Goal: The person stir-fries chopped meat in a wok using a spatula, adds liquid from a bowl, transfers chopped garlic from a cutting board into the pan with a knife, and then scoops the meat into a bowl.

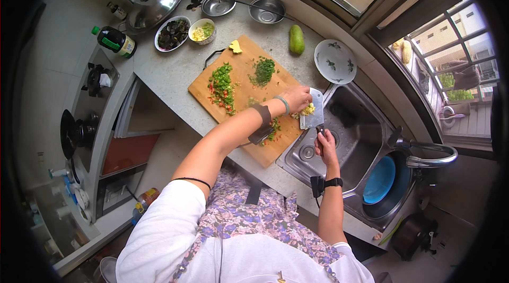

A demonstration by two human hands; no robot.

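My right hand (pixel 326 148) grips the dark handle of a cleaver (pixel 317 108). Its broad metal blade lies flat over the board's right edge, beside the sink. Chopped yellow bits (pixel 307 110), perhaps ginger or garlic, rest on the blade. My left hand (pixel 297 99) reaches across the wooden cutting board (pixel 246 50) to the blade, its fingers curled by the bits; whether they pinch any is hidden. On the board are chopped green and red peppers (pixel 222 86), chopped scallion greens (pixel 264 71) and a ginger piece (pixel 235 47). More pepper bits (pixel 274 130) lie under my left forearm.
Behind the board stand a bowl of dark food (pixel 173 34), a bowl of chopped yellow and green bits (pixel 202 31), metal bowls (pixel 267 10), a green gourd (pixel 296 39) and a white bowl (pixel 336 62). A steel sink (pixel 358 132) with a blue basin (pixel 379 179) is at right.
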